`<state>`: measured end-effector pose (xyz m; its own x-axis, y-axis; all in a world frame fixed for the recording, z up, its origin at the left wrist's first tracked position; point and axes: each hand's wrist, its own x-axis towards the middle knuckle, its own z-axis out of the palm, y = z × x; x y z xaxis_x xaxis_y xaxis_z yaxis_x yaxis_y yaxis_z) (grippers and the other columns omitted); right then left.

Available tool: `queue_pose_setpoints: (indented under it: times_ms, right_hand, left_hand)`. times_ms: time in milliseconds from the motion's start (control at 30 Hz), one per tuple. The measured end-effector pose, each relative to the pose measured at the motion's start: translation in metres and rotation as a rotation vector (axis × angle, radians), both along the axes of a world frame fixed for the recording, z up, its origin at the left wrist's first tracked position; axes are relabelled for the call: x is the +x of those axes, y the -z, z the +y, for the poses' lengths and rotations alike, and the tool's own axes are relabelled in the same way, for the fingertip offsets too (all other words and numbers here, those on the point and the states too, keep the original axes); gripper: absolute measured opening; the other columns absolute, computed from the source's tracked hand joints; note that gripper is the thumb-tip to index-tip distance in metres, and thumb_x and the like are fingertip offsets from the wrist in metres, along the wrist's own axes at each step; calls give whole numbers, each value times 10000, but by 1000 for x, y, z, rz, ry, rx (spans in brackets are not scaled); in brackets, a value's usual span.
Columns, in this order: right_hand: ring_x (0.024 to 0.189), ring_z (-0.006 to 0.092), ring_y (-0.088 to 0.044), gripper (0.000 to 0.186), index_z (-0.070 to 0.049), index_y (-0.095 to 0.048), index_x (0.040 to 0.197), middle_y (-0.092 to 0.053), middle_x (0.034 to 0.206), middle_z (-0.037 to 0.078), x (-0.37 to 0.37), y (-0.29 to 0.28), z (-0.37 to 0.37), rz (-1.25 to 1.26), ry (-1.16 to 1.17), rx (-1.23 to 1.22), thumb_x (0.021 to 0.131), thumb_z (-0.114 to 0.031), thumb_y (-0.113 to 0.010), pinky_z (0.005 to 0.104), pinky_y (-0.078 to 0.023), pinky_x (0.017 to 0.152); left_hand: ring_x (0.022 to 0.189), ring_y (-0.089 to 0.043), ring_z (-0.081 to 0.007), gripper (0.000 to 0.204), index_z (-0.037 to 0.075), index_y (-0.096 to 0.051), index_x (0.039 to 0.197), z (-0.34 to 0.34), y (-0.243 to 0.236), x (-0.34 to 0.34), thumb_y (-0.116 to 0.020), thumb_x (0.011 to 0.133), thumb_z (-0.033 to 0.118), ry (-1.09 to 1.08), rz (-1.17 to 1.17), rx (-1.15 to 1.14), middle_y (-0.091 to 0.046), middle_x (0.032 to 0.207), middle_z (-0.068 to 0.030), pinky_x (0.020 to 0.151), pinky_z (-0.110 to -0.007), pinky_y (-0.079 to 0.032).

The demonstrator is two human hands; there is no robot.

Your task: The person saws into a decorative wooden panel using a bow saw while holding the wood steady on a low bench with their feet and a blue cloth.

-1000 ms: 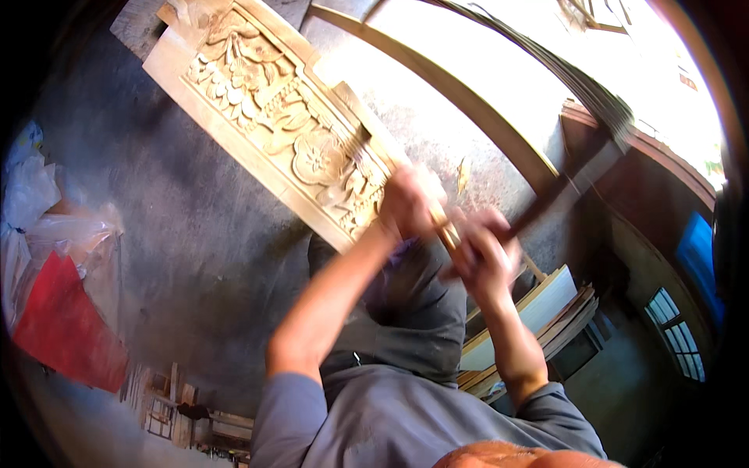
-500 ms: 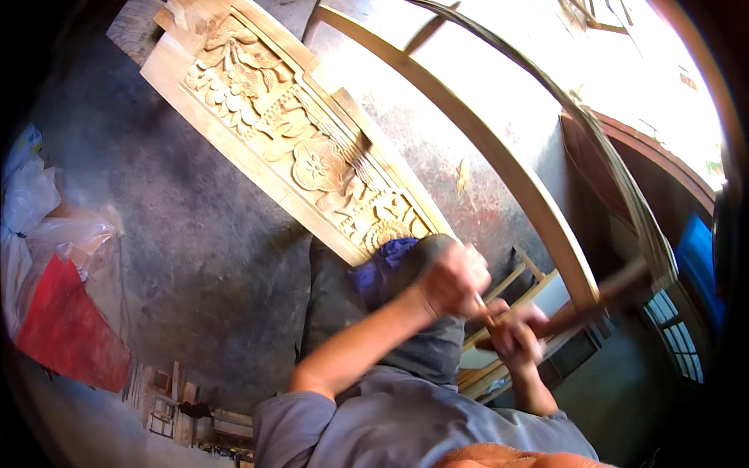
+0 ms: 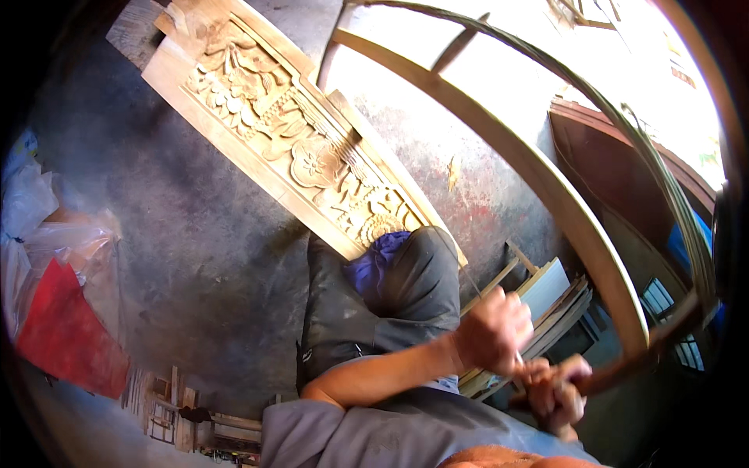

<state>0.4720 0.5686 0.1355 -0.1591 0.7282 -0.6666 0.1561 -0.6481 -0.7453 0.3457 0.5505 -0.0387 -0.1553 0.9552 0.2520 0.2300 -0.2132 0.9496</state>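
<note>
A carved, floral wooden panel [image 3: 257, 109] runs diagonally away from my legs [image 3: 421, 281], with a bunched blue cloth [image 3: 374, 265] at its near end. Beside it is a wooden frame tool with a long beam [image 3: 546, 179], twisted cord [image 3: 663, 179] and darker end bar [image 3: 608, 363]. My left hand [image 3: 491, 331] is closed on a slender handle, from which a thin metal strip [image 3: 472, 281] runs toward the panel. My right hand [image 3: 558, 394], lower and further right, is closed around the end bar beside that handle. The fingers of both hands are slightly blurred.
Grey floor [image 3: 195, 234] surrounds the panel. At left lie plastic sheeting [image 3: 94, 230] and a red sheet [image 3: 62, 335]. Stacked boards [image 3: 554, 312] stand at right, near a reddish-brown wooden structure [image 3: 593, 156] and a barred window [image 3: 663, 304]. Timber pieces [image 3: 183, 413] appear bottom left.
Both hands have travelled down and to the right, away from the panel, drawing the frame tool with them. The panel's near end and the blue cloth are now uncovered.
</note>
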Motion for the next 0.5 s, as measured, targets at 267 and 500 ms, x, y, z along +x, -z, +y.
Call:
queue_pose_setpoints:
  times_ms: [267,500]
  right_hand:
    - [472,99,-455,115,3,-656,892,-533,633,5,-134,245,75,78,75,-108,951,-96,-655,282,-346,438]
    - [502,131,-486,164,-68,-591,901,-516,583,30,9,-34,-8,-60,3,-55,1007,-184,-638,323,-406,470]
  left_hand:
    - [634,-603,-327,600,138,-587,539,65,222,-133,-622,923,598,71,328,-68,-573,586,-112,654,-468,-456]
    - [605,-511,-258,705,147,-479,564,-15,-30,7,-543,947,735,66,0,-33,-464,640,-70,587,-399,-398]
